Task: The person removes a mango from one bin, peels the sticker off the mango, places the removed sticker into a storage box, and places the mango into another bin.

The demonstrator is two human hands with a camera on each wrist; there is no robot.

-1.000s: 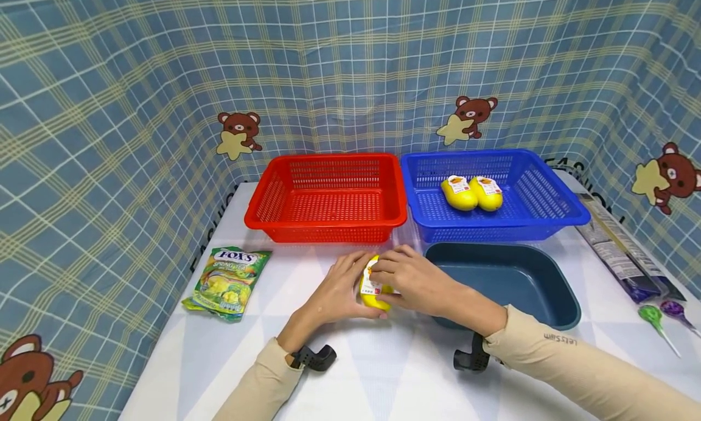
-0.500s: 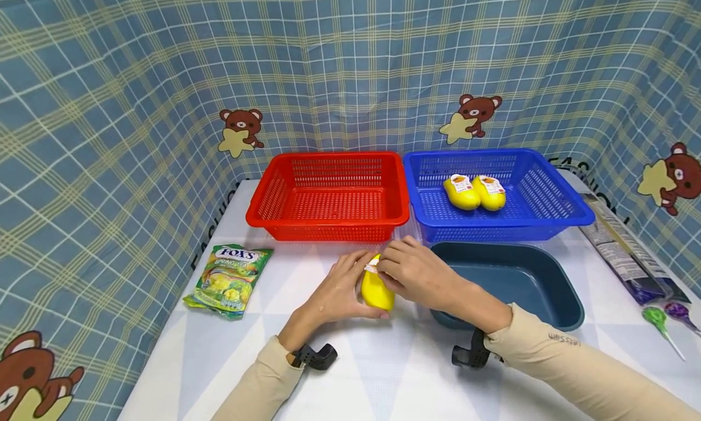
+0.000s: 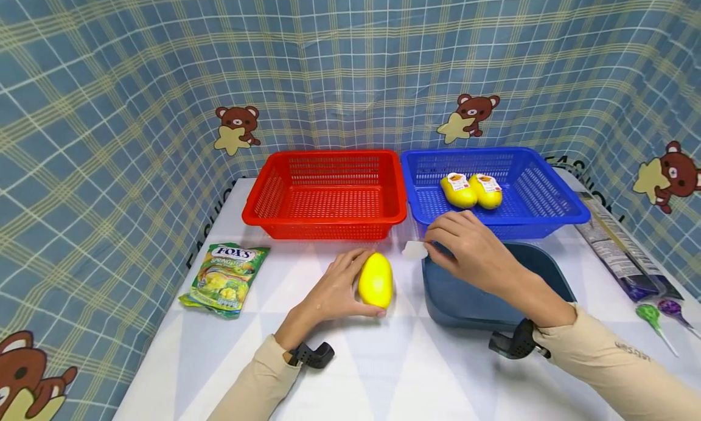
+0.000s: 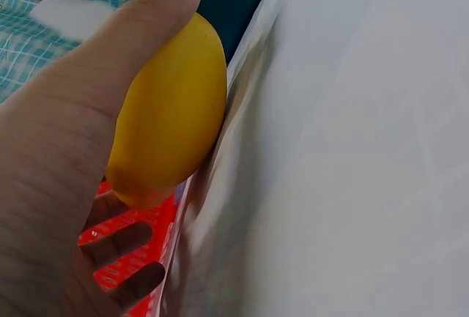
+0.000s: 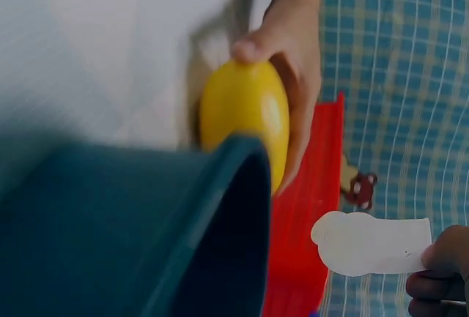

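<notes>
A plain yellow mango (image 3: 375,281) stands on the white table, and my left hand (image 3: 341,290) grips it with thumb and fingers at its two ends. In the left wrist view the thumb lies along the top of the mango (image 4: 176,112). My right hand (image 3: 476,250) pinches a white sticker (image 3: 414,250) by one edge, above the near rim of the dark teal basin (image 3: 465,320). The blank white back of the sticker (image 5: 370,244) shows in the right wrist view. Two labelled mangoes (image 3: 459,191) lie side by side in the blue basket (image 3: 498,231).
A red basket (image 3: 328,231) stands at the back beside the blue one. On the left lies a green candy bag (image 3: 226,280). Along the right edge are long printed packets (image 3: 624,250), a green lollipop (image 3: 650,315) and a purple lollipop (image 3: 671,308).
My right hand has peeled the sticker off the mango and moved right and away with it, over the basin. My left hand keeps its grip on the mango in the same place.
</notes>
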